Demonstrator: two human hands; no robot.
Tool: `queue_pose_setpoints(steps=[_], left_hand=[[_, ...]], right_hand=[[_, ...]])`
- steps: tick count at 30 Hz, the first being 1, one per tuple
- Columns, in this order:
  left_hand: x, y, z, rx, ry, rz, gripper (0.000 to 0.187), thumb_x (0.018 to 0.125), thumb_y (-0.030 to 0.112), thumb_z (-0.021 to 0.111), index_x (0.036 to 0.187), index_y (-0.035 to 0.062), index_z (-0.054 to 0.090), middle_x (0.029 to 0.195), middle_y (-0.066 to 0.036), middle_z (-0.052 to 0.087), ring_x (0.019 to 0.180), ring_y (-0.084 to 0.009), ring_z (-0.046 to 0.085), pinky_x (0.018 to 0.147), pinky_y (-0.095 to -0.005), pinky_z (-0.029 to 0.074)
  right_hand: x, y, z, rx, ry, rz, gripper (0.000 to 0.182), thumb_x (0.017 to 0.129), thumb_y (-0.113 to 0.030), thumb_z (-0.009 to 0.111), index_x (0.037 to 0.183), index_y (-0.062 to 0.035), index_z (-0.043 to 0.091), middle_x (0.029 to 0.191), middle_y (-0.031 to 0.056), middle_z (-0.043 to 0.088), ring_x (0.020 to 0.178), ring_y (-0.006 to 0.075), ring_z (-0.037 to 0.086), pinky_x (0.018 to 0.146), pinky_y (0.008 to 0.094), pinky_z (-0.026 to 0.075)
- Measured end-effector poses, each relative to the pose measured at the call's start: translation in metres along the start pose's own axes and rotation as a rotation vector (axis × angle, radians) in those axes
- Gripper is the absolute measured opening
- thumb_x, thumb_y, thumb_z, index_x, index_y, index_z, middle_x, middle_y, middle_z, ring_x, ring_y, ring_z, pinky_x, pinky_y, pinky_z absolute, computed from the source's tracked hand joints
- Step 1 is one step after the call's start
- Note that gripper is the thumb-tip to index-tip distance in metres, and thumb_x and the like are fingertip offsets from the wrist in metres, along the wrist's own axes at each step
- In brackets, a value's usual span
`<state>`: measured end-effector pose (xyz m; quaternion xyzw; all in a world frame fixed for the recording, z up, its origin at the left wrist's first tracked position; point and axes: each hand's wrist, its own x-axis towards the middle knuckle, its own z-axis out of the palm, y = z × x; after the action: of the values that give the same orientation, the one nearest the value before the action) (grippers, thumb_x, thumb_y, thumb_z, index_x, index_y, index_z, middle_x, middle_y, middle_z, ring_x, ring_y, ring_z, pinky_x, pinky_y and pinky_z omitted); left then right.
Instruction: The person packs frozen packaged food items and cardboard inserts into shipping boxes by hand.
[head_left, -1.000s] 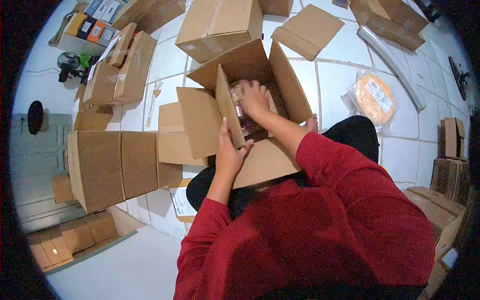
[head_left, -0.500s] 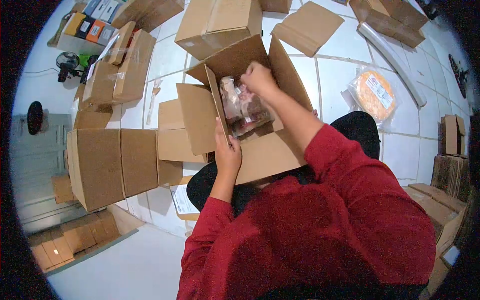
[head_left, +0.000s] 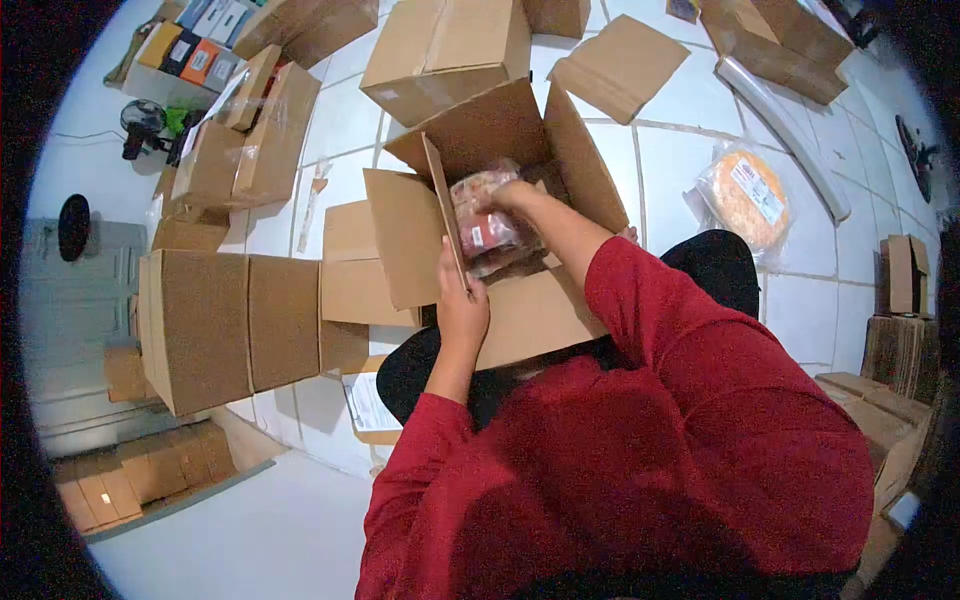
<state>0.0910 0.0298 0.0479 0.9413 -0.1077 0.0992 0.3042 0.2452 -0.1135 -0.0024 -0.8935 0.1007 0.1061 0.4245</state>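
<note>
An open cardboard box (head_left: 540, 318) rests against my lap with its flaps raised. My left hand (head_left: 463, 310) grips the box's left side near the front corner, thumb inside and fingers outside. My right hand (head_left: 512, 198) reaches inside, its curled fingers on a clear plastic-wrapped package (head_left: 484, 238) with reddish and brownish contents and a small red-and-white label. The fingertips are partly hidden against the plastic. More clear wrapping shows at the bottom of the box, beneath my wrist.
A round orange item in clear plastic (head_left: 742, 195) lies on the tiled floor to the right, beside a long white tube (head_left: 785, 135). Closed cartons (head_left: 445, 50) stand ahead, with a flat cardboard piece (head_left: 620, 65). A tall box (head_left: 200, 330) is at left, near a clipboard (head_left: 370, 405).
My right hand has moved down onto the package, which now shows its red-and-white label. My left hand keeps its hold on the box side.
</note>
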Motion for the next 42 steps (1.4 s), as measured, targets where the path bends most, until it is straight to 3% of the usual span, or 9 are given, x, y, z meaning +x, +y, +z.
queue_pose_setpoints(steps=[7, 9, 13, 18, 25, 32, 35, 36, 42], left_hand=[[-0.005, -0.008, 0.001, 0.029, -0.028, -0.107, 0.06, 0.075, 0.003, 0.039, 0.129, 0.0088, 0.015, 0.115, -0.023, 0.037, 0.094, -0.0408, 0.046, 0.074, -0.0413, 0.043], [-0.003, -0.013, 0.003, 0.006, -0.036, -0.068, 0.061, 0.075, 0.003, 0.039, 0.13, 0.0099, 0.015, 0.116, -0.023, 0.036, 0.093, -0.0405, 0.047, 0.072, -0.0413, 0.043], [-0.003, -0.013, 0.005, -0.016, -0.016, -0.046, 0.061, 0.074, 0.002, 0.039, 0.13, 0.01, 0.015, 0.117, -0.022, 0.035, 0.093, -0.0404, 0.047, 0.071, -0.0402, 0.044], [-0.002, -0.012, 0.005, -0.047, -0.028, -0.056, 0.06, 0.075, 0.002, 0.039, 0.13, 0.0092, 0.016, 0.117, -0.023, 0.036, 0.094, -0.0402, 0.046, 0.072, -0.0395, 0.044], [-0.005, -0.02, 0.003, -0.077, -0.073, -0.113, 0.059, 0.075, 0.002, 0.039, 0.129, 0.0082, 0.016, 0.118, -0.023, 0.035, 0.098, -0.0401, 0.044, 0.075, -0.0401, 0.043], [-0.004, -0.021, 0.002, -0.057, -0.1, -0.14, 0.059, 0.075, 0.003, 0.04, 0.129, 0.0084, 0.017, 0.118, -0.023, 0.035, 0.099, -0.0398, 0.044, 0.077, -0.0396, 0.042], [-0.004, -0.019, 0.002, -0.085, -0.062, -0.112, 0.059, 0.075, 0.003, 0.039, 0.129, 0.0076, 0.017, 0.118, -0.024, 0.035, 0.101, -0.0399, 0.043, 0.078, -0.0394, 0.041], [-0.004, -0.019, 0.002, -0.065, -0.037, -0.098, 0.059, 0.075, 0.003, 0.039, 0.129, 0.0072, 0.017, 0.118, -0.024, 0.035, 0.101, -0.0398, 0.042, 0.079, -0.0394, 0.041], [-0.003, -0.02, 0.005, -0.087, -0.074, -0.111, 0.058, 0.075, 0.003, 0.04, 0.128, 0.0053, 0.018, 0.117, -0.024, 0.035, 0.103, -0.0397, 0.041, 0.082, -0.0392, 0.039]], right_hand=[[-0.033, -0.024, 0.001, 0.033, -0.032, 0.047, 0.062, 0.054, -0.041, 0.071, 0.096, 0.0004, 0.051, 0.095, 0.0195, 0.056, 0.085, 0.0301, 0.056, 0.072, 0.0365, 0.044], [-0.034, -0.016, -0.017, 0.171, 0.22, 0.082, 0.057, 0.057, -0.038, 0.069, 0.093, 0.0, 0.047, 0.09, 0.0196, 0.057, 0.083, 0.0326, 0.056, 0.072, 0.039, 0.044], [-0.043, -0.001, -0.053, -0.085, 0.391, 0.049, 0.04, 0.071, -0.023, 0.056, 0.102, -0.0039, 0.04, 0.083, 0.02, 0.057, 0.078, 0.0358, 0.055, 0.069, 0.0435, 0.043], [-0.03, 0.012, -0.021, -0.212, 0.192, 0.077, 0.037, 0.066, -0.018, 0.059, 0.097, -0.0019, 0.045, 0.087, 0.0214, 0.056, 0.083, 0.0346, 0.055, 0.072, 0.0432, 0.043], [-0.039, 0.018, -0.024, -0.048, 0.259, 0.138, 0.032, 0.067, -0.017, 0.055, 0.094, -0.0021, 0.049, 0.09, 0.0219, 0.056, 0.086, 0.0368, 0.053, 0.075, 0.0428, 0.042], [-0.031, 0.028, -0.013, -0.143, 0.251, -0.011, 0.04, 0.071, -0.014, 0.048, 0.108, -0.0002, 0.041, 0.083, 0.0245, 0.056, 0.079, 0.0394, 0.054, 0.071, 0.0461, 0.042], [-0.005, 0.05, 0.033, -0.006, 0.287, -0.035, 0.056, 0.075, -0.021, 0.048, 0.122, 0.0007, 0.027, 0.109, 0.0278, 0.044, 0.101, 0.0373, 0.045, 0.086, 0.0413, 0.035], [-0.006, 0.052, 0.032, -0.036, 0.125, 0.024, 0.062, 0.077, -0.026, 0.047, 0.126, -0.0005, 0.019, 0.123, 0.026, 0.029, 0.11, 0.0383, 0.036, 0.092, 0.0385, 0.03], [-0.017, 0.037, 0.036, -0.268, 0.071, 0.129, 0.074, 0.074, -0.03, 0.052, 0.129, -0.0047, 0.011, 0.13, 0.0216, 0.019, 0.116, 0.0379, 0.028, 0.095, 0.0371, 0.027]])
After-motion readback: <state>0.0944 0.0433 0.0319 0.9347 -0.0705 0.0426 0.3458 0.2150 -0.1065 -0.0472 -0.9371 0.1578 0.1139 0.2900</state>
